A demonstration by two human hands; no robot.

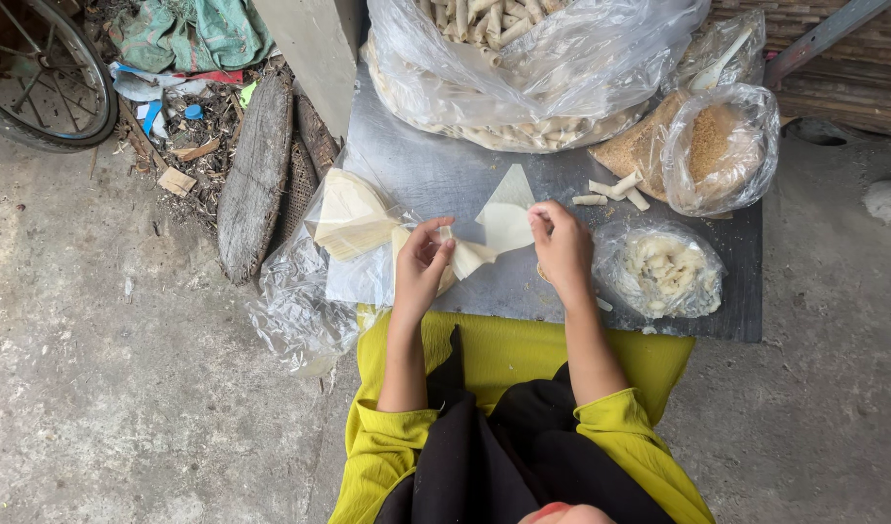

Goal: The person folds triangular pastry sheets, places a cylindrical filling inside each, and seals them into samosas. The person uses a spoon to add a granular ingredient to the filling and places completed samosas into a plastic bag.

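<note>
Pale wrapper (506, 225): thin triangular sheet lying on the grey metal surface (436, 175), pulled between my two hands so it lies flat.
Left hand (421, 264): fingers pinched on the wrapper's folded near-left corner, palm turned inward, wrist bent up off my lap.
Right hand (563, 250): fingers pressed onto the sheet's right edge, thumb tucked; forearm comes straight from my yellow sleeve.
Wrapper stack (351, 215): just left, in an open clear bag within reach.
Filling bag (664, 272): just right of my right hand.
Rolled pieces (523, 68): heaped at the far side, in a big bag.
</note>
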